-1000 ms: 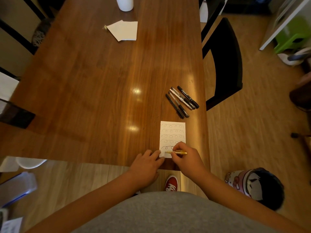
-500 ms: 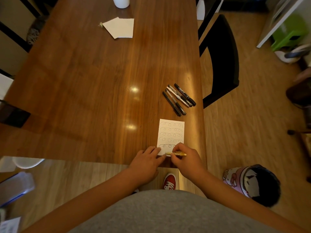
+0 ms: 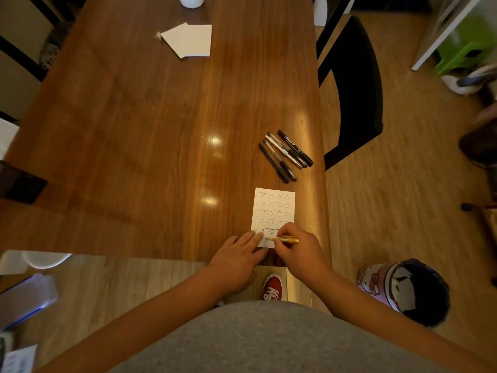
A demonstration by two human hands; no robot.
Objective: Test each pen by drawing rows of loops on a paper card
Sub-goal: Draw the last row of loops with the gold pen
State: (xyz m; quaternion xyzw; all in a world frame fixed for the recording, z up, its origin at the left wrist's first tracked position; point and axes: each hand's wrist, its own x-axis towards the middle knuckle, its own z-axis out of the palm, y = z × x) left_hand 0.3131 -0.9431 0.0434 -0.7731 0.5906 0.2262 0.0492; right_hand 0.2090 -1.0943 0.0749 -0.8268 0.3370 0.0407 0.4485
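White and flat, the paper card (image 3: 273, 208) lies near the front right edge of the table (image 3: 148, 130), long side running away from the person. On its near left corner the left hand (image 3: 236, 261) lies palm down, fingers straight and pressing the paper to the wood. Just right of those fingertips is the tip of a slim yellow pen (image 3: 285, 240). It is nearly level across the card's lowest part, with its tail pointing right. The right hand (image 3: 301, 251) pinches the barrel with curled fingers and covers the card's near right corner.

Five rows of thin loops cross the card. The bottom row is darker and partly hidden by the right hand. Beyond the card, several dark pens (image 3: 285, 156) lie side by side on a diagonal, touching or nearly so.

The tabletop is glossy brown wood with long grain and two bright ceiling reflections. At its far end lie overlapping white sheets (image 3: 189, 40) and the base of a white cup (image 3: 191, 0).

To the right stands a black chair (image 3: 352, 84) on pale wood-plank flooring. A red shoe (image 3: 272, 288) shows below the table edge, a pink cartoon-printed bin (image 3: 403, 289) with a dark liner stands further right, and a green stool (image 3: 462, 52) is at the far right.
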